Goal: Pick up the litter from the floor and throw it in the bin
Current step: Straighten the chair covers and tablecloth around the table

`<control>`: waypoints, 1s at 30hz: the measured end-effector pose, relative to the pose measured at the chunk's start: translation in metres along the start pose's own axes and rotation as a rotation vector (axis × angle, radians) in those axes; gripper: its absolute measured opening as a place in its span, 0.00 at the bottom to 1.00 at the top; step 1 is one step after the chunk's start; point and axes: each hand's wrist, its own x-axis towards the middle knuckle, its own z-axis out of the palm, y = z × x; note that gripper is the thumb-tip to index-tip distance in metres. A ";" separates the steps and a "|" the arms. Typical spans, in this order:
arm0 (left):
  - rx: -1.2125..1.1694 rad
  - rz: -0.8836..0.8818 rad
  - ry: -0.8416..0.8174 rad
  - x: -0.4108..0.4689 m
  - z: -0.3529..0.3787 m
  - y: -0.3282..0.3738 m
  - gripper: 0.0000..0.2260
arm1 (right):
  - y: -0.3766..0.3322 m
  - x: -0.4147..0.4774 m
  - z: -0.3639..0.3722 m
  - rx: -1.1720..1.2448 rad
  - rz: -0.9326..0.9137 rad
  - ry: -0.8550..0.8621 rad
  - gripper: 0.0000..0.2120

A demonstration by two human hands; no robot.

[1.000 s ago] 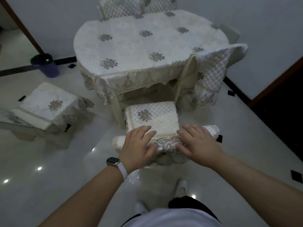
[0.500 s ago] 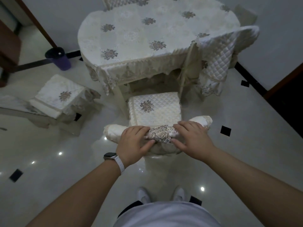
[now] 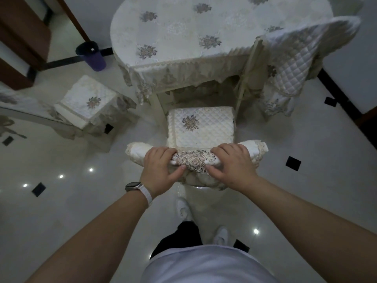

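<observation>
**Chair pulled clear**

My left hand [image 3: 161,166] and right hand [image 3: 232,162] grip the chair [image 3: 201,127] back, fingers [image 3: 163,151] curled over it. It sits nearer me than a second ago. No litter shows yet on the floor [image 3: 81,211]; the bin [image 3: 91,58] stands far left.

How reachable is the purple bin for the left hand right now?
Probably not without stepping closer: the left hand grips the chair back, and the bin stands off across open floor beside the table, seemingly out of reach.
</observation>
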 end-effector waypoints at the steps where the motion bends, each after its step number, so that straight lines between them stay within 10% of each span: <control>1: -0.002 0.001 0.018 0.001 0.002 -0.001 0.22 | 0.001 0.001 0.001 -0.004 -0.006 0.006 0.23; 30: -0.097 0.074 0.097 0.167 -0.013 -0.042 0.20 | 0.034 0.156 -0.018 -0.107 0.043 0.050 0.22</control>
